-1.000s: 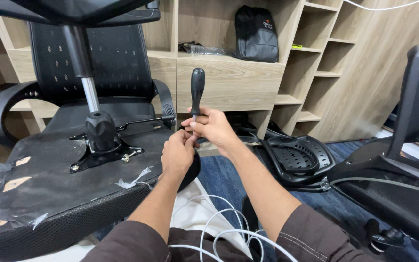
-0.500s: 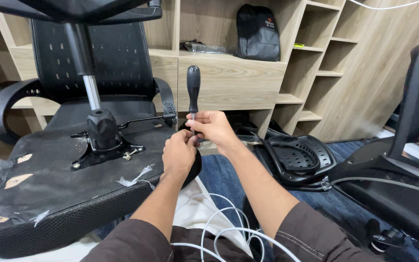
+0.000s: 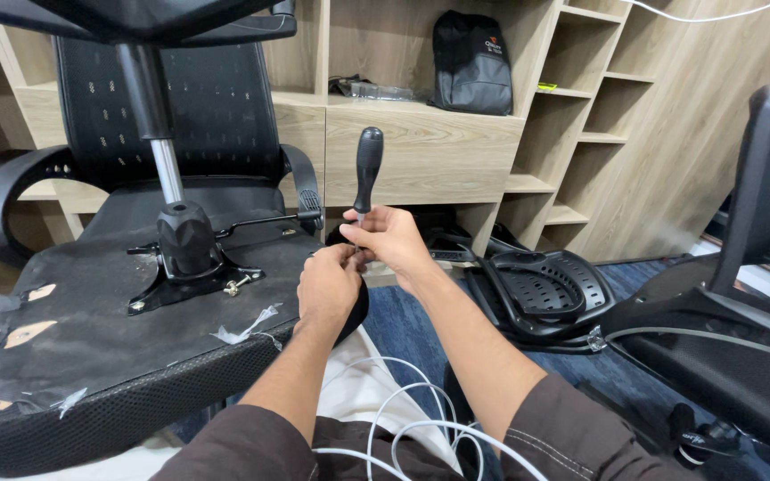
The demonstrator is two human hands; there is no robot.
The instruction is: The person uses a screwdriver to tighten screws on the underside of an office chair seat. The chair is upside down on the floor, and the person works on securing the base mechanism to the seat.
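Note:
My right hand (image 3: 394, 242) grips the metal shaft of a screwdriver, whose black handle (image 3: 368, 167) points straight up above my fingers. My left hand (image 3: 330, 285) is pinched against the lower end of the shaft, right beside my right hand; what its fingertips hold is hidden. Both hands hover over the front right edge of an upturned black office chair seat (image 3: 73, 347). The seat's black mechanism plate (image 3: 191, 267), with a loose bolt, and its gas cylinder (image 3: 149, 116) stand to the left of my hands.
A black armrest (image 3: 2, 200) curves at the left. Black chair parts (image 3: 541, 294) lie on the blue floor to the right, with another chair back (image 3: 764, 178) at far right. White cables (image 3: 403, 419) loop over my lap. Wooden shelves (image 3: 421, 134) hold a black backpack (image 3: 471, 62).
The screwdriver and both hands have shifted slightly lower and left in view; the grip is the same.

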